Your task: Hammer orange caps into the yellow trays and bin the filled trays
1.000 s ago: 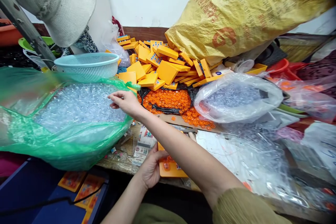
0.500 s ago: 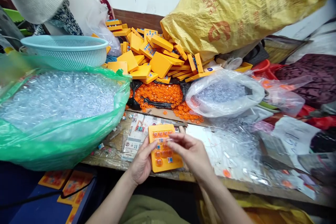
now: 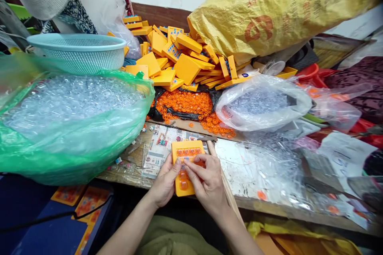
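Observation:
My left hand (image 3: pixel 164 183) grips a flat yellow-orange plastic case (image 3: pixel 188 146) by its left edge, thumb on the front face. A row of clear orange round pieces (image 3: pixel 189 152) lines its upper part, and more orange pieces (image 3: pixel 183 183) sit lower down. My right hand (image 3: pixel 212 181) is closed over the right side of the case, thumb and fingertips pinched together at its middle. Whatever lies between those fingertips is too small or hidden to tell. Part of the face is covered by the right hand. Beneath the case lies a printed sheet (image 3: pixel 155 152).
A green bag of clear plastic pieces (image 3: pixel 74 103) spreads at left, below a blue basket (image 3: pixel 77 53). Behind are piled yellow cases (image 3: pixel 187 69) and small orange rings (image 3: pixel 188 103). A white bag (image 3: pixel 263 101) stands right; a wooden stick (image 3: pixel 226 183) lies beside my right hand.
My right hand has come down and left across the case, and its fingertips now meet near my left thumb. The case is more upright, and the whole view has shifted slightly.

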### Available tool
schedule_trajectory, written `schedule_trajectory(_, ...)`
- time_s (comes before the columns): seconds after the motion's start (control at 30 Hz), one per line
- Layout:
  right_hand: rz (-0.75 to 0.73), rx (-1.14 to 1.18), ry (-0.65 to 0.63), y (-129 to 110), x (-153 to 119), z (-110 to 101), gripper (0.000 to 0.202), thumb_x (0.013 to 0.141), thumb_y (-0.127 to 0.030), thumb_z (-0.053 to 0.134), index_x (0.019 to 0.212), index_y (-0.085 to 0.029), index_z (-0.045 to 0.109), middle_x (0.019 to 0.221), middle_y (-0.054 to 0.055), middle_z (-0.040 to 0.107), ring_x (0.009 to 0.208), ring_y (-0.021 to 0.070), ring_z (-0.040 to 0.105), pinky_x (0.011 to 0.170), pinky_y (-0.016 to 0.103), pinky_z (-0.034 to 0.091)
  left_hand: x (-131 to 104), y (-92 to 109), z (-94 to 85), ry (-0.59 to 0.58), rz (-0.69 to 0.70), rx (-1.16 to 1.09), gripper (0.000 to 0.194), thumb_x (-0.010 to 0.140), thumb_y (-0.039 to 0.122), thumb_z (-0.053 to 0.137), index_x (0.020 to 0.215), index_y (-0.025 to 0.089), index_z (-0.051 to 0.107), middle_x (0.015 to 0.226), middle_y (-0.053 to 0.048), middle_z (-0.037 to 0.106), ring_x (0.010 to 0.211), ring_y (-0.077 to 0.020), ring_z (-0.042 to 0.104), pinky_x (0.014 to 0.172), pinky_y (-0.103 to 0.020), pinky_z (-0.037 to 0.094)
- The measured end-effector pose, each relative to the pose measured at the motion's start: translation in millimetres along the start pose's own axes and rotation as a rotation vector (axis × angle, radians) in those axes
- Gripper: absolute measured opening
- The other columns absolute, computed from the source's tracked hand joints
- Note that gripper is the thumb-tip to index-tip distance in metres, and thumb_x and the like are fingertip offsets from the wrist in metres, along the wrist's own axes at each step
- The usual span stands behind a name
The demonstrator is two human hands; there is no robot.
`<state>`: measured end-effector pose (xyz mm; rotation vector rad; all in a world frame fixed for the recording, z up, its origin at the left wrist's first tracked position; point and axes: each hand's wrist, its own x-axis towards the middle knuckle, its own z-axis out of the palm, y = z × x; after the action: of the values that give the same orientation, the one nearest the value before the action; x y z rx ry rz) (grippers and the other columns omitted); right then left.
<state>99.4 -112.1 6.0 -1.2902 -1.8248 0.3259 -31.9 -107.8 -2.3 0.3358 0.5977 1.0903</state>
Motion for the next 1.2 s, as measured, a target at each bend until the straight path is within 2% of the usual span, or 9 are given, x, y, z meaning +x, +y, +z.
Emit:
schedule_trajectory(0.07, 0.074, -0.052, 0.057, 2.6, -4.3, 3.6, 0.021, 0.083, -0.026, 0.061, 0.1, -0.031, 0.072, 0.108, 0.008, 0.054, 0.105, 0.0282, 0.05, 0.09, 0.052, 0.04, 0.6, -1.6, -1.0, -0.005, 0.024, 0.013, 0.051, 0.084, 0.033, 0.065, 0.131, 0.022, 0.047, 0.124, -0.011, 0.063, 0.118, -0.0253, 0.057, 0.104, -0.039, 0.04)
schedule_trajectory(0.13, 0.216, -0.034, 0.081, 6.7, -5.4, 5.9, 0.038, 0.079, -0.037, 0.065, 0.116, -0.027, 0.064, 0.124, 0.011, 0.045, 0.123, 0.0331, 0.04, 0.101, 0.056, 0.032, 1.1, -3.9, -2.3, -0.006, 0.039, 0.036, 0.05, 0.085, 0.036, 0.063, 0.131, 0.024, 0.046, 0.125, -0.01, 0.062, 0.117, -0.0253, 0.058, 0.102, -0.039, 0.042)
schedule_trajectory(0.23, 0.465, 0.187, -0.043, 12.1, -1.1, 5.4, 0.075, 0.073, -0.049, 0.067, 0.139, -0.024, 0.04, 0.141, 0.014, 0.036, 0.137, 0.0321, 0.028, 0.108, 0.05, 0.03, 1.3, -8.7, -4.7, 0.0, 0.08, 0.115, 0.046, 0.087, 0.04, 0.059, 0.128, 0.024, 0.048, 0.126, -0.011, 0.061, 0.114, -0.0263, 0.059, 0.098, -0.039, 0.045)
schedule_trajectory(0.33, 0.592, 0.373, -0.148, 12.2, 4.5, 4.6, 0.089, 0.071, -0.051, 0.068, 0.146, -0.026, 0.027, 0.152, 0.011, 0.027, 0.141, 0.0286, 0.025, 0.111, 0.044, 0.029, 1.2, -13.7, -7.3, 0.054, 0.182, 0.307, 0.045, 0.088, 0.043, 0.055, 0.127, 0.023, 0.047, 0.127, -0.011, 0.059, 0.114, -0.0265, 0.058, 0.095, -0.038, 0.046)
schedule_trajectory(0.47, 0.598, 0.49, -0.125, 7.6, 5.3, 9.7, 0.092, 0.072, -0.047, 0.068, 0.149, -0.027, 0.021, 0.152, 0.009, 0.03, 0.14, 0.0271, 0.029, 0.112, 0.042, 0.028, 1.3, -17.9, -8.9, 0.203, 0.337, 0.622, 0.053, 0.088, 0.049, 0.05, 0.131, 0.018, 0.044, 0.128, -0.013, 0.057, 0.116, -0.0264, 0.056, 0.097, -0.035, 0.044)
schedule_trajectory(0.6, 0.594, 0.536, -0.091, 5.8, 2.7, 14.6, 0.092, 0.073, -0.043, 0.069, 0.149, -0.028, 0.019, 0.15, 0.008, 0.034, 0.137, 0.027, 0.035, 0.112, 0.043, 0.029, 1.1, -20.8, -8.4, 0.267, 0.405, 0.762, 0.059, 0.089, 0.054, 0.045, 0.133, 0.015, 0.042, 0.13, -0.015, 0.056, 0.12, -0.0266, 0.053, 0.098, -0.034, 0.043)
schedule_trajectory(0.93, 0.675, 0.684, -0.144, 11.1, 2.8, 9.3, 0.098, 0.067, -0.043, 0.075, 0.148, -0.031, 0.023, 0.153, 0.007, 0.028, 0.141, 0.0252, 0.026, 0.112, 0.042, 0.027, 0.9, -22.7, -12.3, 0.265, 0.322, 0.684, 0.068, 0.087, 0.058, 0.045, 0.141, 0.019, 0.033, 0.142, -0.013, 0.045, 0.132, -0.0265, 0.042, 0.106, -0.036, 0.037)
schedule_trajectory(1.03, 0.679, 0.685, -0.16, 9.0, 3.5, 9.2, 0.096, 0.069, -0.04, 0.074, 0.148, -0.032, 0.021, 0.153, 0.006, 0.029, 0.139, 0.0251, 0.031, 0.111, 0.042, 0.029, 0.3, -22.3, -11.3, 0.261, 0.322, 0.7, 0.068, 0.088, 0.057, 0.043, 0.143, 0.018, 0.031, 0.141, -0.014, 0.046, 0.128, -0.0262, 0.047, 0.103, -0.036, 0.041)
schedule_trajectory(1.2, 0.646, 0.591, -0.095, 5.5, 5.1, 12.0, 0.089, 0.072, -0.038, 0.07, 0.147, -0.03, 0.024, 0.153, 0.006, 0.028, 0.139, 0.0255, 0.03, 0.112, 0.042, 0.027, 0.4, -21.3, -7.5, 0.263, 0.346, 0.725, 0.068, 0.089, 0.055, 0.044, 0.143, 0.017, 0.03, 0.138, -0.015, 0.05, 0.122, -0.027, 0.052, 0.099, -0.037, 0.044)
